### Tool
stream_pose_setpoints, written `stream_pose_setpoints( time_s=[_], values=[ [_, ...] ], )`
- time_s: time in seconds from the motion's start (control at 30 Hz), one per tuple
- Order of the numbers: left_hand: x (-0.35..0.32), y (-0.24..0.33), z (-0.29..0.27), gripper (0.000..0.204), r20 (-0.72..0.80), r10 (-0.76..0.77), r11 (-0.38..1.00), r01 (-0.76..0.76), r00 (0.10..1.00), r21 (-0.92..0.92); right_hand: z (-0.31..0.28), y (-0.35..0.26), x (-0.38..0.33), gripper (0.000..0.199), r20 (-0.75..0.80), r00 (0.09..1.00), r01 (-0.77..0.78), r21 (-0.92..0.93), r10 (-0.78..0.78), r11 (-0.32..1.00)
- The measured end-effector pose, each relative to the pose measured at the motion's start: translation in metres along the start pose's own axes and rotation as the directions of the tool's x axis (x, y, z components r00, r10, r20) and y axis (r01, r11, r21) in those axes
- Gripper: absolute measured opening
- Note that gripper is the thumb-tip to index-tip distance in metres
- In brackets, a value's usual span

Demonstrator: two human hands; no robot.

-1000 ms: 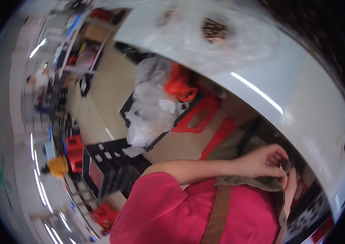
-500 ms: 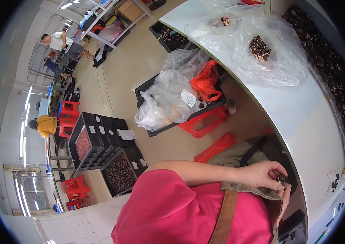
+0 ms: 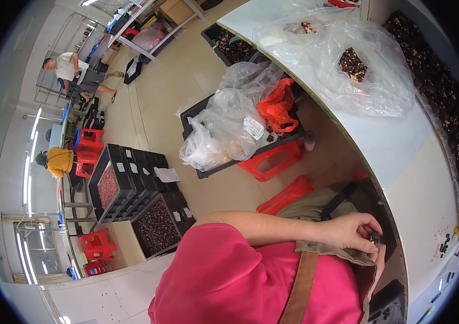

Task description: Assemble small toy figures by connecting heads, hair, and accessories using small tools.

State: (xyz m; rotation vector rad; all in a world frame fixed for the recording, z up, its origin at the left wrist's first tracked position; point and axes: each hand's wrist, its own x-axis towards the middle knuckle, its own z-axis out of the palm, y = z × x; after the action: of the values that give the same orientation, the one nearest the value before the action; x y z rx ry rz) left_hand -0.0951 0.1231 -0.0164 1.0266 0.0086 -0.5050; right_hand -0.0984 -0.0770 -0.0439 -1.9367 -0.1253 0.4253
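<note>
Both your hands meet at the white table's (image 3: 402, 162) edge, just above your apron — left hand (image 3: 356, 232) pinches a small dark part (image 3: 374, 237) between its fingertips, right hand (image 3: 379, 264) mostly hidden beneath, grip unclear. It looks light, rigid, easily dropped — hold its sides.

Head camera looks steeply down over the left shoulder, close to the hands (image 3: 359, 235).

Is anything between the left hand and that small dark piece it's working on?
Nothing visible. The left hand already pinches the small dark piece in its fingers, just above the tan apron edge. The right hand is mostly hidden beneath.
</note>
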Motion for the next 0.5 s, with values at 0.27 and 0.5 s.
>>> stream_pose_setpoints(
  time_s=[0.27,0.5],
  values=[
    [0.002,0.001,0.001,0.047,0.019,0.008,0.998,-0.007,1.000,-0.056,-0.005,0.004,0.001,0.045,0.039,0.998,-0.053,-0.059,0.056,0.997],
    [0.003,0.001,0.002,0.046,0.017,0.017,0.998,-0.016,1.000,-0.059,-0.006,0.000,0.002,0.040,0.052,0.998,-0.042,-0.029,0.043,0.999]
  ],
)
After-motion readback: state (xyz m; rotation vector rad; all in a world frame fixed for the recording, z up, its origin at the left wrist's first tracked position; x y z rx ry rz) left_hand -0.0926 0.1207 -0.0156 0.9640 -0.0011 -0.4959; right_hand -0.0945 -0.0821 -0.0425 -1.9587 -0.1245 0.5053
